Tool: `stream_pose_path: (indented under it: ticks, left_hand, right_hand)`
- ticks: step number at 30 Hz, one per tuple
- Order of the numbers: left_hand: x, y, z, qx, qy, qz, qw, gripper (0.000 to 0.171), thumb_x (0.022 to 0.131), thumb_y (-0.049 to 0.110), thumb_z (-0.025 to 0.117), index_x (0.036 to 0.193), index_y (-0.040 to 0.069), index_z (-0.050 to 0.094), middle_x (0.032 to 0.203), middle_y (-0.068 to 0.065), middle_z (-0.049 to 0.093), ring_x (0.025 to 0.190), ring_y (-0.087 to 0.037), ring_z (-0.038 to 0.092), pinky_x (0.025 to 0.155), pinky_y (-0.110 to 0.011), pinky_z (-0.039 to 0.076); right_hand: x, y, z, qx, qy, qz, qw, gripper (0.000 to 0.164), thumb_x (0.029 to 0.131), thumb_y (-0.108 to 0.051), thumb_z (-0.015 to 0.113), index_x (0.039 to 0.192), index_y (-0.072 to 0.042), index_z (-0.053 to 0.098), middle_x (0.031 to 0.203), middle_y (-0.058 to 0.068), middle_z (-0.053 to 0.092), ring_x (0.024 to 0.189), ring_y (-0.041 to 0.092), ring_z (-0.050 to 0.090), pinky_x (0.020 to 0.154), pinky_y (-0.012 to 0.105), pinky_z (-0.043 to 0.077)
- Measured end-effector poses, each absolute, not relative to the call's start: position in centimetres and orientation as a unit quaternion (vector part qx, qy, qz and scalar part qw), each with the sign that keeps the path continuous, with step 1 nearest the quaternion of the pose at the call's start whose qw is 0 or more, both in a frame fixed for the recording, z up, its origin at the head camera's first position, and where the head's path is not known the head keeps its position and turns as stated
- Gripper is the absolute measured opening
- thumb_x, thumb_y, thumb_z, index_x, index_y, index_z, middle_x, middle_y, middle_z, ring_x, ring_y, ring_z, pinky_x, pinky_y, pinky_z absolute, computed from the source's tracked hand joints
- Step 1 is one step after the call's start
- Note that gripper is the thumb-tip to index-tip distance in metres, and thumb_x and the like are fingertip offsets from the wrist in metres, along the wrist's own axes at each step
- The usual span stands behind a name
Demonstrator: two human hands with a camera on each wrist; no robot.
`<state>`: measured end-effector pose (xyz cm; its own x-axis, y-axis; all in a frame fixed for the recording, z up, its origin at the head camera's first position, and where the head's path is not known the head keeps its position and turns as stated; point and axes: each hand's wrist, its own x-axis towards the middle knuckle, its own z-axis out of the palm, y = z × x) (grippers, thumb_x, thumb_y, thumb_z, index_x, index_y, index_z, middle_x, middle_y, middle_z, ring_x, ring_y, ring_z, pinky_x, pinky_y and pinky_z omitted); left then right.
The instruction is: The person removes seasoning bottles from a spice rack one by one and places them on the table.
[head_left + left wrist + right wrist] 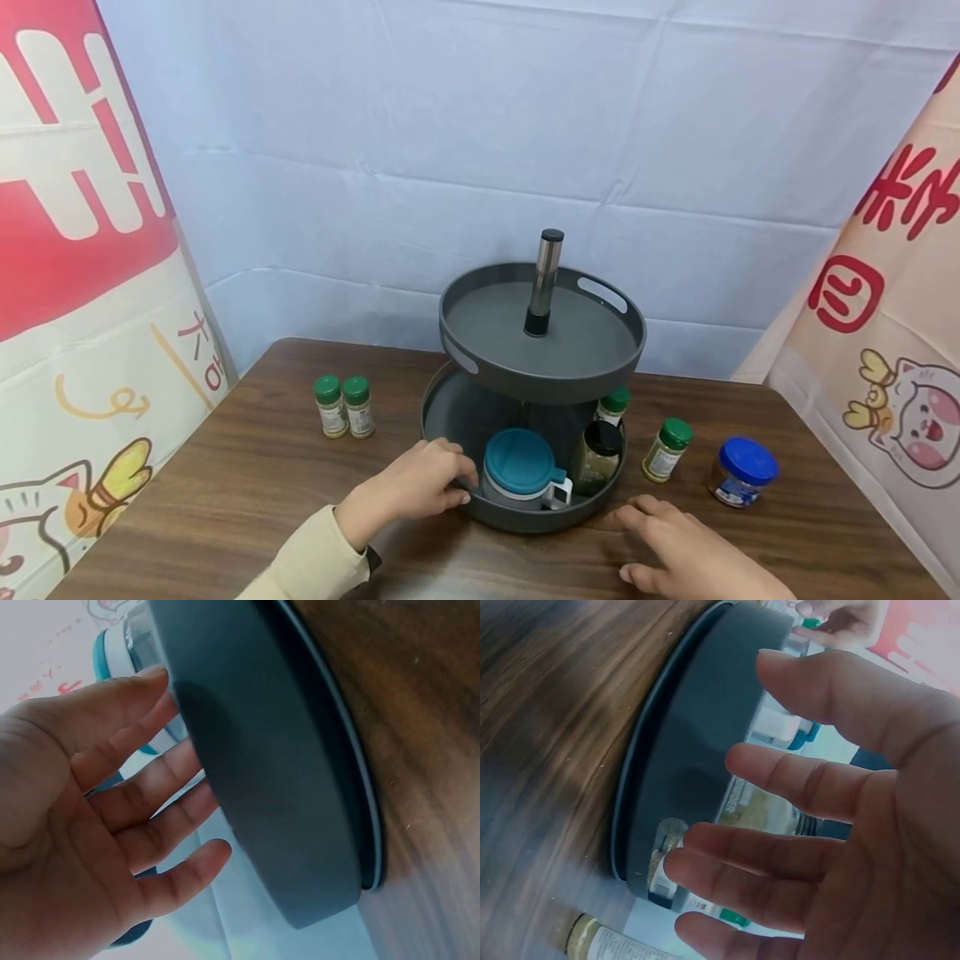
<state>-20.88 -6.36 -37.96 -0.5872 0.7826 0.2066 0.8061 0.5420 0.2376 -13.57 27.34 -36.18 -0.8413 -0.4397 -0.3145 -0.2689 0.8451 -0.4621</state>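
Note:
A dark grey two-tier round tray stand [543,387] stands on the table. My left hand [420,483] is at the front left rim of its lower tray [517,521], fingers loosely spread; in the left wrist view the fingertips [196,754] meet the rim. A teal-lidded jar [519,462] with a white handle sits inside, near that hand. Beside it are a black-lidded jar [598,458] and a green-capped bottle [613,404], partly hidden by the upper tray. My right hand [675,546], fingers extended and holding nothing, is by the lower tray's front right side.
Two green-capped seasoning bottles [345,408] stand on the table left of the stand. To its right are another green-capped bottle [666,452] and a blue-lidded jar [742,471]. The upper tray [487,312] has a metal post. Cloth [375,208] hangs behind the table.

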Motion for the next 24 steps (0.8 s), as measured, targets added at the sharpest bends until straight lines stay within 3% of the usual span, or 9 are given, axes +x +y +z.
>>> stream_pose_path:
  ticks: [9, 18, 24]
  left_hand:
    - [-20.9, -6.1, -38.4, -0.453, -0.881, -0.124, 0.061, 0.016, 0.079, 0.007, 0.073, 0.083, 0.022, 0.07, 0.082, 0.011, 0.061, 0.081, -0.009, 0.058, 0.068, -0.03, 0.048]
    - [-21.1, -6.4, -38.4, -0.454, -0.877, -0.139, 0.066, 0.016, 0.078, 0.006, 0.073, 0.082, 0.021, 0.07, 0.082, 0.011, 0.062, 0.082, -0.007, 0.059, 0.07, -0.029, 0.049]
    - [-21.3, -6.8, -38.2, -0.456, -0.875, -0.153, 0.058, 0.016, 0.078, 0.005, 0.073, 0.082, 0.02, 0.07, 0.081, 0.011, 0.061, 0.082, -0.007, 0.059, 0.07, -0.027, 0.049]
  right_hand:
    - [-14.0, 27.9, -36.7, -0.19, 0.934, -0.218, 0.211, 0.041, 0.08, -0.031, 0.073, 0.112, -0.009, 0.061, 0.11, 0.009, 0.053, 0.097, 0.031, 0.053, 0.077, 0.053, 0.046]
    - [-13.9, 26.9, -36.7, -0.195, 0.934, -0.198, 0.222, 0.041, 0.079, -0.033, 0.073, 0.112, -0.011, 0.061, 0.109, 0.007, 0.053, 0.095, 0.03, 0.054, 0.076, 0.054, 0.046]
    - [-13.8, 26.0, -37.6, -0.249, 0.931, -0.159, 0.214, 0.039, 0.081, -0.033, 0.071, 0.112, -0.012, 0.06, 0.106, 0.004, 0.053, 0.091, 0.028, 0.055, 0.07, 0.046, 0.048]
